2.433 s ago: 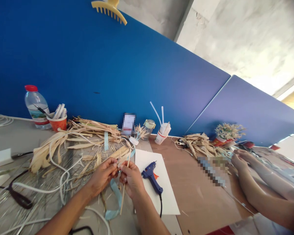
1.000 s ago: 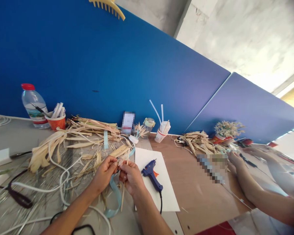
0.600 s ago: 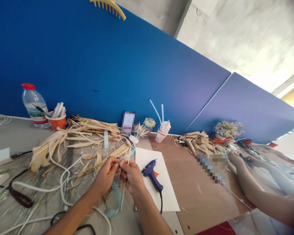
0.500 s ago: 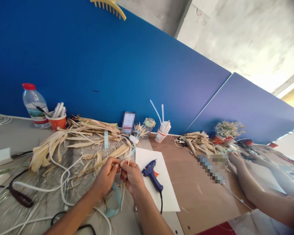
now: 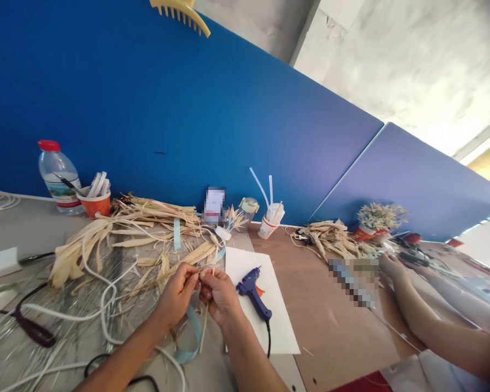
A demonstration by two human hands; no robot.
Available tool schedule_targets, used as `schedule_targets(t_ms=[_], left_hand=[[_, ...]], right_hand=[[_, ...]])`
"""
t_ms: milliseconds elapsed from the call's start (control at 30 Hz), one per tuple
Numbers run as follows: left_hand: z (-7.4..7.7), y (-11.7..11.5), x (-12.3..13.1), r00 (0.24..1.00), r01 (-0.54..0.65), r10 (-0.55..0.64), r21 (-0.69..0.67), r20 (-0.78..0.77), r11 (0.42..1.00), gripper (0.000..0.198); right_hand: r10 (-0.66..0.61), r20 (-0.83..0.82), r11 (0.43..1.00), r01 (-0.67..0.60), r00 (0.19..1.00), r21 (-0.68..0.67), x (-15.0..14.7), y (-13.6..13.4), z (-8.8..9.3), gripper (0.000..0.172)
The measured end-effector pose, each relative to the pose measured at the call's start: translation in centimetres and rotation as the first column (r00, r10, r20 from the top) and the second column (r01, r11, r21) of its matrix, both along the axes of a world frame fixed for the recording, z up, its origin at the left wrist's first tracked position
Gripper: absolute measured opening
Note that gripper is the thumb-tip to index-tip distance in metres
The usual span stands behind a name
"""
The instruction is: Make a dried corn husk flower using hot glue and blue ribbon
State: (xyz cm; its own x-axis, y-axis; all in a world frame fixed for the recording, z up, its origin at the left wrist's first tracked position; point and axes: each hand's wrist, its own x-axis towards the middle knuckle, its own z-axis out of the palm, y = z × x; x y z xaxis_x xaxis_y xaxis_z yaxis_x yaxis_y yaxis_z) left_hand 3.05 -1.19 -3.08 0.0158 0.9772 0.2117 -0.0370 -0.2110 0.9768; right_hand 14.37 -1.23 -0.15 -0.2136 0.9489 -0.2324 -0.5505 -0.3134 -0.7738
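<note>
My left hand [image 5: 182, 294] is closed in a pinch, its fingertips meeting those of my right hand [image 5: 220, 296]. Between them is a small pale strip that looks like dried corn husk, mostly hidden by the fingers. A thin straw-coloured stick [image 5: 204, 329] passes through my right hand's closed fingers and hangs below it. Just right of that hand, a blue hot glue gun [image 5: 252, 291] with an orange trigger lies on a white sheet [image 5: 280, 332]. Under my hands a light-blue ribbon [image 5: 194, 340] curls on the table.
Dried husks [image 5: 155, 212] lie behind my hands, with a white cable [image 5: 106, 294] looping among thin wires on the left. At the back stand a bottle [image 5: 59, 182], an orange cup [image 5: 96, 206] and a white cup [image 5: 266, 227]. Another person's arm [image 5: 416, 310] rests at the right.
My hands stay in nearly the same place, with only a slight shift of the fingers around the strip. At the right, the other person's hands have moved a little.
</note>
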Motion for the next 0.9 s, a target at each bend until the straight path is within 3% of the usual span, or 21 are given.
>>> schedule_targets(t_ms=[167,267,467,633,800,900], left_hand=[[1.2,0.1,-0.1,0.963,0.105,-0.065,-0.142,0.26,0.984,0.025],[1.5,0.2,-0.3,0.942,0.144,-0.078,-0.184,0.325,0.972,0.028],[1.4,0.5,-0.5,0.98,0.123,-0.091,-0.181,0.179,0.976,0.028],[1.1,0.6,-0.7,0.992,0.083,-0.071,-0.115,0.107,0.99,0.025],[1.2,0.8,-0.8,0.992,0.061,-0.05,-0.091,0.118,0.994,0.023],[1.4,0.8,-0.9,0.991,0.059,-0.049,-0.083,0.123,0.995,0.024]], right_hand=[[0.001,-0.108,0.999,-0.005,0.994,-0.042,0.7,0.1,0.6,0.022],[-0.037,-0.161,0.999,0.031,0.986,-0.035,1.4,0.1,1.2,0.026],[-0.073,-0.052,0.997,0.074,0.996,0.01,1.9,0.2,1.7,0.041],[-0.118,0.107,0.989,0.107,0.987,0.102,1.8,0.1,1.5,0.037],[-0.117,0.065,0.974,0.102,0.991,0.201,2.2,-0.4,1.9,0.04],[-0.093,0.119,0.973,0.065,0.988,0.22,2.1,-0.6,2.3,0.032]])
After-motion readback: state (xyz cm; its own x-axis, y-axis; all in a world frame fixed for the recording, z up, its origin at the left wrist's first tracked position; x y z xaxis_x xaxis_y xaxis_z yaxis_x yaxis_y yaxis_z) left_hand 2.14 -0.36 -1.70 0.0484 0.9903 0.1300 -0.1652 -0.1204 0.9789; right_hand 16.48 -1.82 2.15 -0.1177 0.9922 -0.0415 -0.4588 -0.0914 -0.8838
